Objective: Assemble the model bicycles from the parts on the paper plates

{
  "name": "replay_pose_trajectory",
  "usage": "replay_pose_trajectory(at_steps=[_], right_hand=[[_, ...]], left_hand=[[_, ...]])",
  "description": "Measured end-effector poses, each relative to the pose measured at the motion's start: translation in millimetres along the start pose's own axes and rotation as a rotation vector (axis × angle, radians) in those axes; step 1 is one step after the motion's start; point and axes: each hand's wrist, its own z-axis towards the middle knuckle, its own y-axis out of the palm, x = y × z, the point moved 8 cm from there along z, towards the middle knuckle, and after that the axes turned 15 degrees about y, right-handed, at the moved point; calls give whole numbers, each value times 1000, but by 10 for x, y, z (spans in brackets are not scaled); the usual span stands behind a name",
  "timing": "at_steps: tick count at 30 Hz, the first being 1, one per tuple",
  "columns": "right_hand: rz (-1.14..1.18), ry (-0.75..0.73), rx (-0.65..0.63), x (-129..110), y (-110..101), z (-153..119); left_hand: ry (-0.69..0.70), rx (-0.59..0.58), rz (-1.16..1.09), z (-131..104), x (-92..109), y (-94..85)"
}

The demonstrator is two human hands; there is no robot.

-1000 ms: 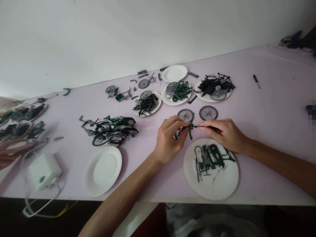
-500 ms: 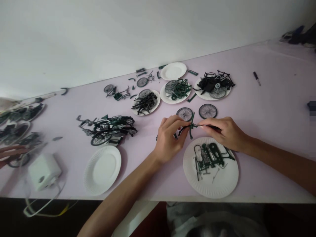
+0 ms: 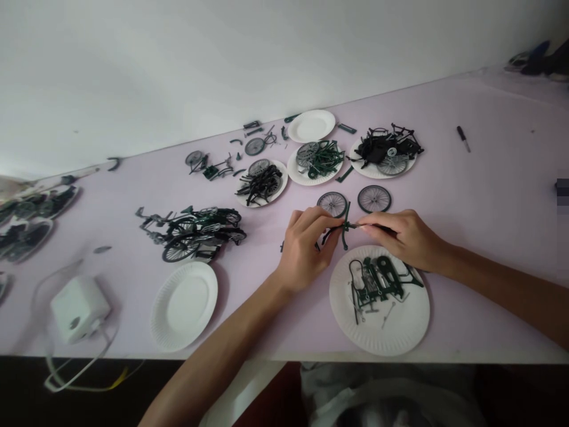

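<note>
My left hand (image 3: pixel 309 246) is closed on a dark green model bicycle frame part (image 3: pixel 346 226), held just above the table. My right hand (image 3: pixel 402 240) grips a screwdriver (image 3: pixel 382 227) with a dark handle, and its thin tip meets the frame part. Fingers partly cover both the part and the handle. Two spoked wheels, a left wheel (image 3: pixel 332 204) and a right wheel (image 3: pixel 374 199), lie just beyond my hands. Below them, a paper plate (image 3: pixel 380 338) carries green frame pieces, rods and small metal bits.
Paper plates of bicycle parts stand farther back, including one black heap (image 3: pixel 386 151) and one green heap (image 3: pixel 326 157). Assembled model bicycles (image 3: pixel 200 231) are to the left, near a bare plate (image 3: pixel 184 305) and a white power adapter (image 3: pixel 80 308). Another screwdriver (image 3: pixel 463 139) lies at right.
At the left edge, another person's hand and the bicycle parts by it have gone out of view. My own hands keep nearly the same pose.
</note>
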Motion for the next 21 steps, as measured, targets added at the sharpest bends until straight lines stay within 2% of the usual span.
replay_pose_trajectory(at_steps=[7,12,15,19,21], right_hand=[[-30,81,-48,29,13,-2],[100,327,-199,41,35,-12],[304,490,-324,60,56,-43],[741,722,-601,91,196,-146],[853,786,-691,89,248,-181]], left_hand=[[86,57,113,34,107,-39],[224,77,253,62,246,-83],[291,118,308,88,319,-120],[414,178,396,109,427,-165],[456,186,409,103,448,-170]])
